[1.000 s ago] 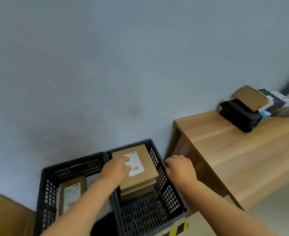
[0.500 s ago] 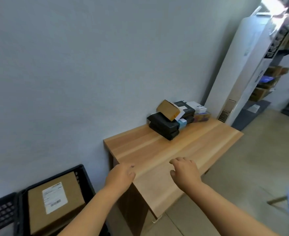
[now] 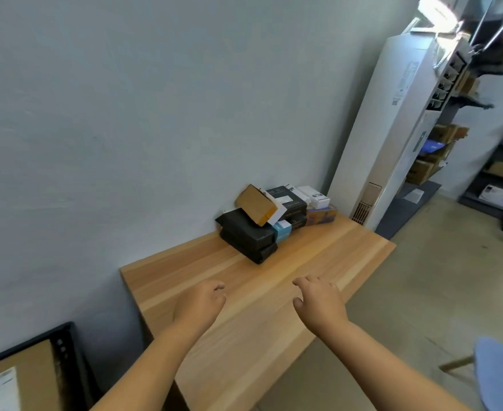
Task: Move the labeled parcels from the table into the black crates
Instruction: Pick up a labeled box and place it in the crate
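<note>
My left hand [image 3: 198, 304] hangs over the near part of the wooden counter [image 3: 318, 262], fingers loosely curled and holding nothing. My right hand [image 3: 318, 301] hangs beside it, also over the counter, fingers relaxed and a little spread, empty as well. Whether either hand touches the wood I cannot tell.

At the far end of the counter, against the grey wall [image 3: 125, 114], lies the heap of parcels. Nearest my hands are two flat black boxes [image 3: 247, 232] stacked one on the other. A brown cardboard box [image 3: 256, 207] leans tilted on top of them. Behind it sit a dark box with a white label [image 3: 286, 200], a white box [image 3: 315, 195] and a small light-blue box [image 3: 283, 229].

Left of the counter, down on the floor, stands a black crate [image 3: 63, 351] with a labeled cardboard parcel [image 3: 13, 384] inside.

Beyond the counter's far end stands a tall white appliance [image 3: 392, 137], then dark shelves [image 3: 496, 179] with boxes.
</note>
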The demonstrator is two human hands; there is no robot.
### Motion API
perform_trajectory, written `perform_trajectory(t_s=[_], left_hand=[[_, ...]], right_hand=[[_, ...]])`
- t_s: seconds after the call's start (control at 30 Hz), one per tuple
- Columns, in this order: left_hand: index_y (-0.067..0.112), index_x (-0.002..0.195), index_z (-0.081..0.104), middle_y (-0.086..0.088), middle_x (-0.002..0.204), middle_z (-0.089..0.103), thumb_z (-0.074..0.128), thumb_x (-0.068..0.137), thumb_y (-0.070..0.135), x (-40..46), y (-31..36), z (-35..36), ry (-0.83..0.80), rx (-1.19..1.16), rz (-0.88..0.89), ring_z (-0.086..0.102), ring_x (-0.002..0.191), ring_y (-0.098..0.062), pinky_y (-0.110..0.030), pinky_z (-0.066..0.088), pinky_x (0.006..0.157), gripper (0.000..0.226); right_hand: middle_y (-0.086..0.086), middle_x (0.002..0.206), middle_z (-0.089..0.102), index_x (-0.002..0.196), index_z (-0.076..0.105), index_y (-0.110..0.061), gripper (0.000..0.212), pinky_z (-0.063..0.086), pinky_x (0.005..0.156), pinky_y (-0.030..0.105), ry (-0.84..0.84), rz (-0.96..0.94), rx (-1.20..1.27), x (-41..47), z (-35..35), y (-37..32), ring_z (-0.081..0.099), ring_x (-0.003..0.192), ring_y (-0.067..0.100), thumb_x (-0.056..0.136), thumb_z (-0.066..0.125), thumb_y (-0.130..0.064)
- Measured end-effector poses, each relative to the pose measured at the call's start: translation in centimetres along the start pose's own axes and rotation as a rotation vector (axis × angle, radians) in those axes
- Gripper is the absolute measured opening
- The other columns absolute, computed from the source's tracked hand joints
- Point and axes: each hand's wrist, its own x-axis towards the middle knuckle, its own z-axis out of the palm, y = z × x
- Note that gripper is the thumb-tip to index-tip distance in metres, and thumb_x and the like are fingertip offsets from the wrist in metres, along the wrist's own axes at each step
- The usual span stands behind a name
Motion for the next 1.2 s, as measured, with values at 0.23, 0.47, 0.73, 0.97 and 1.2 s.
perform_trajectory(t_s=[0.23,0.47,0.73,0.97,1.2], left_hand=[[0.028,0.127,0.057,0.009,0.130,0.057,0.051,0.093,0.028,9.4,1.0,2.5,0.021,-0.036,-0.100,0.054,0.117,-0.008,-0.027,0.046,0.094,0.035],[0.025,0.127,0.057,0.006,0.130,0.057,0.051,0.093,0.023,16.7,1.7,3.4,0.071,0.000,-0.121,0.051,0.119,-0.009,-0.024,0.041,0.093,0.035],[0.026,0.124,0.059,0.008,0.126,0.059,0.053,0.092,0.025,20.7,0.1,4.3,0.044,0.006,-0.248,0.055,0.114,-0.007,-0.024,0.044,0.091,0.033],[0.027,0.122,0.061,0.011,0.122,0.062,0.056,0.091,0.026,24.5,0.8,6.3,0.113,0.024,-0.385,0.057,0.108,-0.006,-0.025,0.045,0.091,0.032],[0.031,0.126,0.057,0.015,0.124,0.060,0.053,0.093,0.029,28.9,4.2,9.5,0.162,0.031,-0.483,0.054,0.108,0.000,-0.018,0.041,0.086,0.034]], right_hand=[[-0.003,0.136,0.051,0.139,0.043,-0.023,0.043,0.031,0.104,0.032,-0.054,-0.040,-0.006,11.6,0.0,3.5,0.042,0.126,0.019,0.096,0.044,-0.026],[-0.002,0.127,0.057,0.134,0.048,-0.023,0.039,0.036,0.099,0.032,-0.075,-0.077,0.020,21.1,1.2,5.6,0.049,0.118,0.019,0.095,0.046,-0.026],[0.005,0.123,0.062,0.126,0.060,-0.019,0.036,0.050,0.090,0.036,-0.077,-0.047,0.224,31.5,3.2,7.4,0.052,0.116,0.022,0.090,0.055,-0.023],[0.009,0.132,0.051,0.136,0.047,-0.013,0.046,0.043,0.097,0.039,-0.060,-0.106,0.276,41.4,4.5,9.3,0.041,0.122,0.027,0.091,0.054,-0.021],[0.004,0.114,0.053,0.108,0.058,-0.017,0.031,0.039,0.089,0.035,0.001,-0.281,-0.026,48.9,5.8,9.7,0.043,0.108,0.023,0.094,0.042,-0.039]])
